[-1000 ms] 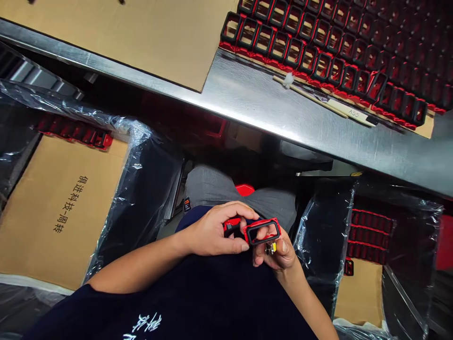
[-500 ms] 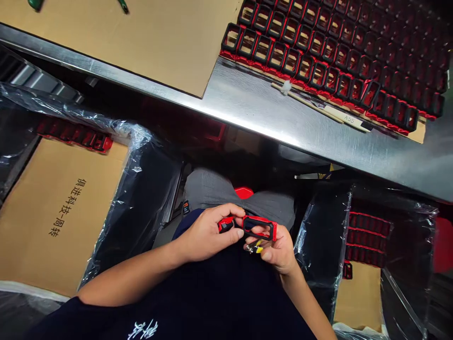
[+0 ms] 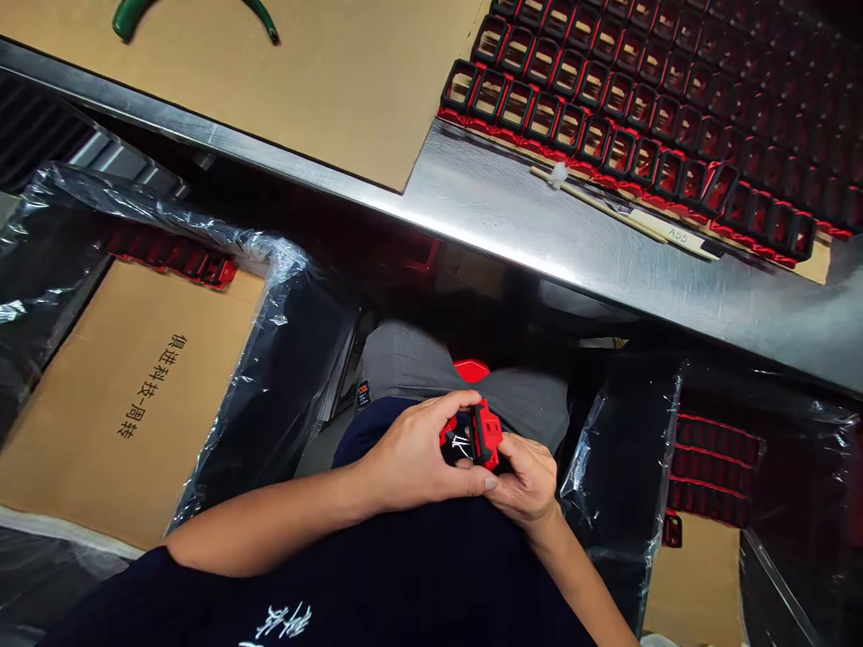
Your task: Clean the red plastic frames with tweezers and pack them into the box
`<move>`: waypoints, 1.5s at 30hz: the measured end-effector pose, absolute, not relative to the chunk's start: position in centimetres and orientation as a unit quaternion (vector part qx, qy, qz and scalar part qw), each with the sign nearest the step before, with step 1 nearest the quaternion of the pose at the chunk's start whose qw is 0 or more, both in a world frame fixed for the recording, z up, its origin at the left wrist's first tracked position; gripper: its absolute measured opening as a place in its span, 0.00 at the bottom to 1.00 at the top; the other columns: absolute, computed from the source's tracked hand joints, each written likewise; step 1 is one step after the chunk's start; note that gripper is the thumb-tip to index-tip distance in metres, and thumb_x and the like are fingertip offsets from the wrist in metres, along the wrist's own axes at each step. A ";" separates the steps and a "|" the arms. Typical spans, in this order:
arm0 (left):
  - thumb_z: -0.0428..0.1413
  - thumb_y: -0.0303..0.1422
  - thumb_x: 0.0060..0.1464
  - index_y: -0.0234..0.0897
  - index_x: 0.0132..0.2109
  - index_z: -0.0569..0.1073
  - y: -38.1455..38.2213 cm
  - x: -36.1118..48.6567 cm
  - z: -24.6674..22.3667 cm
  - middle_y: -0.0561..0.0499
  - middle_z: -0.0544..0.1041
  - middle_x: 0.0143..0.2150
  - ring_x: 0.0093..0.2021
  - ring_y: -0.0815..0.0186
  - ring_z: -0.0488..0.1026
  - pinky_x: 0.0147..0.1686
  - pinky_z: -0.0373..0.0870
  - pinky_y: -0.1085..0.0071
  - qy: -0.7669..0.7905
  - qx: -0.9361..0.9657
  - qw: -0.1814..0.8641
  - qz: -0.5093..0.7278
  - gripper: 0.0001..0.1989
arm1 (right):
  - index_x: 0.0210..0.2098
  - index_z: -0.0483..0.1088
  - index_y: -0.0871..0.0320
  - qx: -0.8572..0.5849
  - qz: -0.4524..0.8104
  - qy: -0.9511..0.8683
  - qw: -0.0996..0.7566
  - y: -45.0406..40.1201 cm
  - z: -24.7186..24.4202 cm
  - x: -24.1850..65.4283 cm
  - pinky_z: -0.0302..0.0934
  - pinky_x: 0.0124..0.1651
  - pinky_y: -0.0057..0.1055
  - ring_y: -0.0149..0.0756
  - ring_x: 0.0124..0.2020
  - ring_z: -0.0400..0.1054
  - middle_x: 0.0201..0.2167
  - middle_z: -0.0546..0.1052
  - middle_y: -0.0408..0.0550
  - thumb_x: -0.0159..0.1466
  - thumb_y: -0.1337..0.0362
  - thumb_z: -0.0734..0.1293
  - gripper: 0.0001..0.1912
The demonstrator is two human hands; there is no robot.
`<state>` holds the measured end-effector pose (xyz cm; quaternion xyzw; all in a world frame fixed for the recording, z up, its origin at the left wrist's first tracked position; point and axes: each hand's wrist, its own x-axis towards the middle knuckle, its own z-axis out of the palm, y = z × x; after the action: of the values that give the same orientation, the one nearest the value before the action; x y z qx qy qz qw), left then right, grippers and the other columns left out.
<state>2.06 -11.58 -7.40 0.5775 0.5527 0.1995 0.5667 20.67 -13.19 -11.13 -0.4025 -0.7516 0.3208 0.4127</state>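
Note:
Over my lap, my left hand (image 3: pixel 422 454) has its thumb and fingers closed round a red and black plastic part (image 3: pixel 486 435), which stands on edge. From the other side, my right hand (image 3: pixel 529 478) grips the same part with bent fingers. A second small red piece (image 3: pixel 448 430) shows inside my left hand, partly hidden by the fingers. Thin bright metal tips show between the two pieces; the rest of that object is hidden.
Rows of red and black frames (image 3: pixel 570 126) stand on the metal table (image 3: pixel 472 193), near a stick (image 3: pixel 607 208) and green handles (image 3: pixel 129 18) on cardboard. Plastic-lined boxes with cardboard (image 3: pixel 202 310) (image 3: pixel 698 575) and red parts flank me.
The red and black frame has been turned from lying open towards the camera to standing on edge. My right hand has closed in beside my left. The yellow-tipped item is now out of sight.

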 end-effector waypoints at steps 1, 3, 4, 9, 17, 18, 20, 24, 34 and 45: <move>0.69 0.38 0.40 0.39 0.58 0.71 -11.7 2.1 -7.6 0.44 0.80 0.54 0.53 0.50 0.79 0.56 0.76 0.54 0.547 0.592 0.553 0.211 0.36 | 0.43 0.74 0.57 -0.400 0.317 -0.754 0.414 -13.2 -11.1 20.8 0.75 0.30 0.28 0.38 0.25 0.79 0.27 0.82 0.49 0.66 0.65 0.71 0.06; 0.68 0.36 0.41 0.39 0.58 0.70 -11.7 2.0 -7.8 0.43 0.79 0.56 0.55 0.51 0.78 0.58 0.75 0.54 0.530 0.627 0.518 0.241 0.35 | 0.46 0.74 0.57 -0.399 0.307 -0.759 0.413 -13.3 -11.1 21.2 0.77 0.33 0.29 0.39 0.28 0.80 0.30 0.84 0.50 0.66 0.65 0.71 0.09; 0.66 0.35 0.42 0.38 0.58 0.70 -11.7 1.8 -7.8 0.43 0.79 0.56 0.55 0.51 0.78 0.57 0.76 0.56 0.521 0.644 0.497 0.258 0.34 | 0.47 0.74 0.57 -0.402 0.305 -0.759 0.411 -13.4 -10.9 21.6 0.77 0.34 0.30 0.39 0.29 0.81 0.32 0.84 0.50 0.65 0.65 0.72 0.10; 0.64 0.33 0.45 0.35 0.57 0.68 -11.4 1.3 -7.8 0.41 0.79 0.51 0.49 0.55 0.81 0.49 0.81 0.59 0.477 0.706 0.416 0.318 0.30 | 0.38 0.77 0.56 -0.447 0.337 -0.721 0.409 -13.6 -9.4 24.1 0.79 0.39 0.32 0.41 0.37 0.82 0.37 0.85 0.51 0.62 0.70 0.75 0.05; 0.63 0.31 0.49 0.33 0.63 0.65 -11.3 1.5 -8.8 0.36 0.80 0.53 0.54 0.53 0.80 0.52 0.81 0.59 0.346 0.746 0.396 0.410 0.34 | 0.39 0.79 0.57 -0.398 0.346 -0.745 0.408 -13.8 -7.0 23.8 0.76 0.34 0.31 0.37 0.34 0.80 0.39 0.84 0.53 0.65 0.68 0.74 0.03; 0.63 0.31 0.49 0.33 0.64 0.65 -11.3 1.4 -8.9 0.35 0.80 0.54 0.54 0.53 0.80 0.52 0.81 0.58 0.340 0.747 0.396 0.412 0.34 | 0.40 0.79 0.57 -0.398 0.343 -0.745 0.411 -13.8 -7.0 23.6 0.75 0.34 0.32 0.37 0.34 0.80 0.40 0.84 0.53 0.65 0.67 0.74 0.03; 0.64 0.32 0.50 0.33 0.64 0.65 -11.3 1.2 -9.2 0.35 0.80 0.54 0.54 0.53 0.80 0.52 0.81 0.58 0.331 0.747 0.402 0.415 0.35 | 0.40 0.80 0.56 -0.395 0.335 -0.751 0.410 -13.8 -6.9 23.5 0.75 0.33 0.32 0.36 0.33 0.80 0.39 0.84 0.53 0.66 0.66 0.73 0.03; 0.67 0.36 0.52 0.33 0.66 0.64 -11.2 0.8 -9.7 0.34 0.79 0.54 0.54 0.53 0.80 0.52 0.81 0.59 0.316 0.741 0.422 0.415 0.37 | 0.40 0.80 0.57 -0.389 0.313 -0.773 0.393 -13.8 -6.7 23.6 0.75 0.33 0.32 0.35 0.32 0.79 0.38 0.84 0.52 0.67 0.65 0.73 0.03; 0.68 0.41 0.53 0.36 0.68 0.63 -11.1 0.4 -10.2 0.34 0.79 0.55 0.55 0.52 0.80 0.53 0.81 0.59 0.304 0.745 0.432 0.408 0.40 | 0.38 0.80 0.59 -0.384 0.276 -0.800 0.370 -13.8 -6.0 23.7 0.76 0.35 0.31 0.35 0.33 0.79 0.37 0.84 0.53 0.67 0.65 0.73 0.04; 0.68 0.43 0.54 0.36 0.68 0.64 -10.8 0.4 -10.1 0.34 0.79 0.54 0.54 0.53 0.80 0.53 0.81 0.59 0.293 0.743 0.427 0.423 0.40 | 0.38 0.80 0.59 -0.385 0.274 -0.798 0.374 -13.8 -5.8 23.6 0.76 0.36 0.30 0.35 0.34 0.80 0.37 0.84 0.53 0.67 0.65 0.73 0.04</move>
<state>0.44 -10.78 -10.14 0.7431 0.2934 0.4231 0.4275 23.64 -13.83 -5.81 -0.3853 -0.7979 0.2741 0.3740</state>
